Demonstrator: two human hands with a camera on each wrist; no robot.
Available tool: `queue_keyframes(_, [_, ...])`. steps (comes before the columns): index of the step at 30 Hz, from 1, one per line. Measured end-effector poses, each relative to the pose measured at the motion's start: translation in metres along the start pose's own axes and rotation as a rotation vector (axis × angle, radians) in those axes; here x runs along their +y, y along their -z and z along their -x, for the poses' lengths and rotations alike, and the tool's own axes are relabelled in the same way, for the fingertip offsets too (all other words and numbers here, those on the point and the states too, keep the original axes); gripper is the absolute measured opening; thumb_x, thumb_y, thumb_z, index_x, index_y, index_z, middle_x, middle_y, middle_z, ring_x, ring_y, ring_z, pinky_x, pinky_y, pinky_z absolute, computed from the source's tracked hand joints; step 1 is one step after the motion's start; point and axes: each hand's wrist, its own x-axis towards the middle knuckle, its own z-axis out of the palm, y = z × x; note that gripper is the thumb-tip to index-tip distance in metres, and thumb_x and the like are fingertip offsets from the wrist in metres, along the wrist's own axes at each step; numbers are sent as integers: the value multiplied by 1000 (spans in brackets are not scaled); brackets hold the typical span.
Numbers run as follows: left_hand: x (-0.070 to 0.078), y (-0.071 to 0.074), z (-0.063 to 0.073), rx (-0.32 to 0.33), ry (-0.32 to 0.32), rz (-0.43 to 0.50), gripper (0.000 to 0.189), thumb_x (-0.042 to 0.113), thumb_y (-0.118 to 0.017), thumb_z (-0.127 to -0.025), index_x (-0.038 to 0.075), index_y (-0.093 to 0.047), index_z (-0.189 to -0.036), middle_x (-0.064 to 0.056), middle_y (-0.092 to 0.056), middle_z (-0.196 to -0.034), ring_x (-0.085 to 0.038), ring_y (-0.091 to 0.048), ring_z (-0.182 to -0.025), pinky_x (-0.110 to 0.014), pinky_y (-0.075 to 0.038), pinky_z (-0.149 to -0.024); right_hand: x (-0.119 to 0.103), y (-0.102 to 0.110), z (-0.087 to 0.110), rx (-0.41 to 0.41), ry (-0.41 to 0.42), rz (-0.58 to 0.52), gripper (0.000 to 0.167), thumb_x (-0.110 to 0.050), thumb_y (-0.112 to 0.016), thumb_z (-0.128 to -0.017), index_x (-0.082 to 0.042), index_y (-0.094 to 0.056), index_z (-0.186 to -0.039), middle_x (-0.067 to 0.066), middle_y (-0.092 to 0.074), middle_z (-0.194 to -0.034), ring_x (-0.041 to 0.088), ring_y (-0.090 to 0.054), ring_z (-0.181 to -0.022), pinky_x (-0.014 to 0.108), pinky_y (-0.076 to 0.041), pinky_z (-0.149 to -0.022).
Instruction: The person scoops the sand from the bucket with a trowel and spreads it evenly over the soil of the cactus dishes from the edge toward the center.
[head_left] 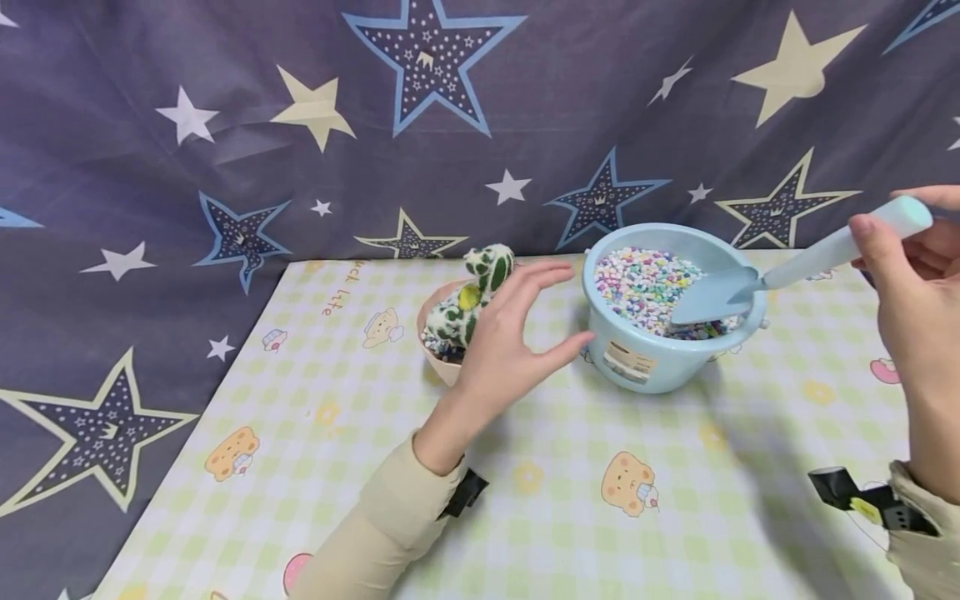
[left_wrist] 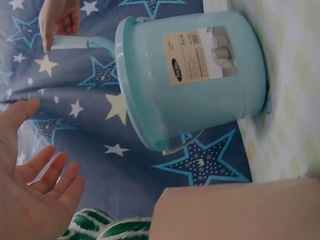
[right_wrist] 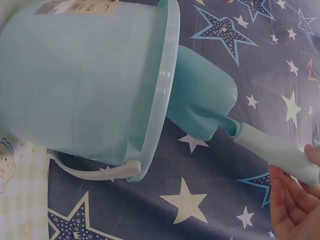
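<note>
My right hand [head_left: 918,308] grips the pale handle of a light blue shovel [head_left: 712,297] near its end. The blade reaches over the rim of a light blue bucket [head_left: 663,367] and lies over small multicoloured pebbles [head_left: 637,279] in it. Between bucket and plant pot, my left hand [head_left: 495,350] is held up with fingers extended and thumb apart, holding nothing. Behind it, a pinkish pot [left_wrist: 235,215] bears a green-and-white cactus [head_left: 491,265] with a yellow bloom, partly hidden by the hand in the head view.
A checked cloth with cartoon bears covers the table [head_left: 300,467]. Behind it hangs a dark curtain [head_left: 247,167] with stars. The bucket's white handle [right_wrist: 95,173] hangs down at its side.
</note>
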Motion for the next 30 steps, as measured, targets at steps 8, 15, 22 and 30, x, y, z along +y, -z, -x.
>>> queue_keyframes(8, [-9, -20, -3, -43, 69, 2, 60, 31, -82, -82, 10, -59, -133, -5, -58, -139, -15, -52, -133, -29, -39, -117, 1, -1, -5, 11, 8, 64, 30, -14, -67, -95, -17, -66, -125, -34, -63, -90, -19, -56, -71, -3, -46, -73])
queue_keyframes(15, [-18, -39, -5, -60, 158, 49, 67, 31, -83, -82, 9, -54, -138, -5, -52, -147, -17, -48, -138, -31, -45, -112, 2, -4, -9, 37, -22, 25, 29, -12, -70, -93, -13, -68, -121, -28, -65, -90, -14, -60, -77, -1, -46, -73])
queue_keyframes(22, [-26, -57, -6, -89, 265, 86, 81, 34, -83, -82, 9, -44, -148, -5, -36, -160, -21, -37, -147, -37, -36, -120, -2, -9, -8, 67, -33, 62, 31, -16, -71, -92, -15, -68, -124, -26, -63, -95, -12, -58, -82, 3, -48, -79])
queue_keyframes(30, [-31, -70, -7, -130, 381, 122, 89, 39, -79, -84, 13, -34, -156, 4, -25, -166, -20, -30, -151, -38, -33, -122, -3, -10, -4, 78, -42, 124, 35, -21, -71, -93, -17, -65, -127, -27, -60, -97, -13, -57, -84, 2, -47, -78])
